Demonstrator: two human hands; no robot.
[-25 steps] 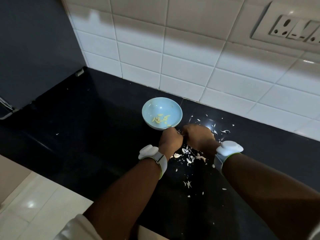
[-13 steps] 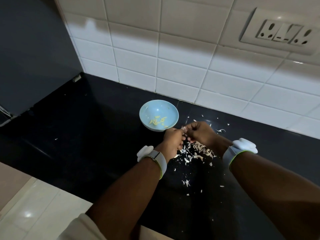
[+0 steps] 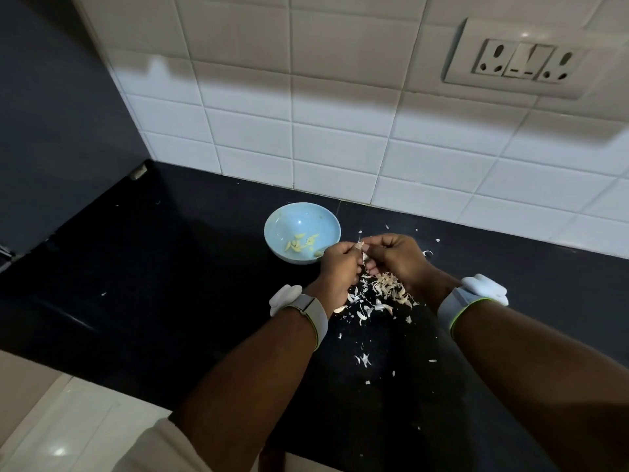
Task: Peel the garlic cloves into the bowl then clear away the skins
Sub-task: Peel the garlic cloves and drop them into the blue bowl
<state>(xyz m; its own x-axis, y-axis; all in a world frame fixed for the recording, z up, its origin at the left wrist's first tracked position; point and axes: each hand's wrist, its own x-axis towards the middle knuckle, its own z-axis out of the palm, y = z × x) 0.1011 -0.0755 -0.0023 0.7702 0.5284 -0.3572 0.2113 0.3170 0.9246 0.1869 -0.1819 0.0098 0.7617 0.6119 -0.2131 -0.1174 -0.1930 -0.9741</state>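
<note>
A light blue bowl (image 3: pixel 279 229) stands on the black counter and holds several peeled yellowish cloves (image 3: pixel 301 245). Just right of the bowl my left hand (image 3: pixel 338 267) and my right hand (image 3: pixel 396 255) meet above the counter. Both pinch one small garlic clove (image 3: pixel 360 248) between their fingertips, with a strip of skin sticking up from it. Under and behind the hands lies a pile of papery garlic skins (image 3: pixel 384 289), with more flakes scattered toward me.
The black counter (image 3: pixel 170 284) runs back to a white tiled wall (image 3: pixel 340 131) with a socket plate (image 3: pixel 524 59) at the upper right. A dark panel (image 3: pixel 51 114) closes the left side. The counter's front edge runs past my forearms above pale floor tiles (image 3: pixel 68 420).
Both hands have lifted slightly off the skin pile and moved toward the bowl's right rim while working the clove. More of the skin pile shows beneath them.
</note>
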